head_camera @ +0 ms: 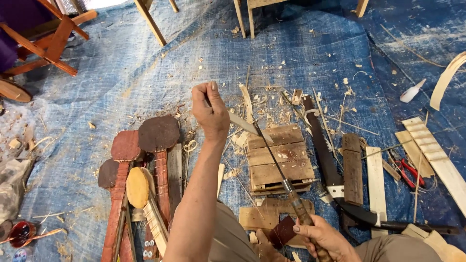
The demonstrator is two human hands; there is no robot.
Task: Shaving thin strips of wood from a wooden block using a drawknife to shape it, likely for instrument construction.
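Two bare hands work over a blue tarp (pixel 145 68) spread on the floor and littered with wood shavings (pixel 272 99). The left hand (pixel 211 114) is raised in front of the person, its fingers (pixel 206 94) closed in a fist around a thin pale strip of wood (pixel 245 123) that sticks out to the right of the fist and slants down. The right hand (pixel 323 237) sits low near the person's knee, fingers wrapped tight about the wooden handle of a long slender blade (pixel 274 155); the blade runs up and to the left until its tip meets the strip just beside the left fist, though whether the edge is actually biting into the wood is hard to tell from here. Directly beneath the blade lies a small slatted wooden block (pixel 279 157), and just right of it rest a hand saw (pixel 323 150) with a dark handle and a dark brown plank (pixel 352 170). Farther right are pale wooden slats (pixel 432 148) and red-handled pliers (pixel 410 170). On the left of the forearm lie several long-necked, round-headed wooden pieces (pixel 158 136), reddish brown and one yellowish, side by side. A small pot of dark red liquid (pixel 22 232) stands at the lower left edge.
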